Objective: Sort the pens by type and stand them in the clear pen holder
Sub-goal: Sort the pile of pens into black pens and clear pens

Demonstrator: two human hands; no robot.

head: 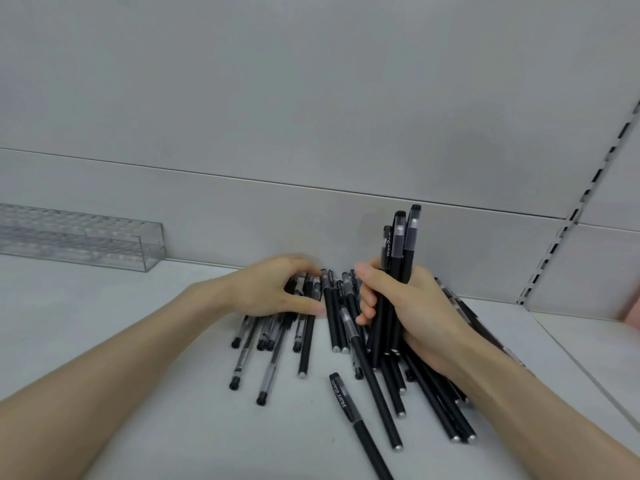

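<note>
The right hand (415,306) clenched a bundle of black pens (398,247) upright; the left hand (273,289) curled over loose pens (306,344), grasp unclear; the clear pen holder (104,240) stood well apart, leftward; a fuller bundle could slip loose.

Grey shelf (86,306), black pens (375,386) in a loose heap mid-right, clear holder (104,244) at back left

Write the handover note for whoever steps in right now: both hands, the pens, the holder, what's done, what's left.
Right hand grips a bundle of black pens upright.
Left hand lies on the loose pile; whether it holds a pen is unclear.
Clear pen holder sits far left by the back wall, no pens visible in it.
Done: some black pens gathered. Left: sort the rest, stand all in the holder.
</note>
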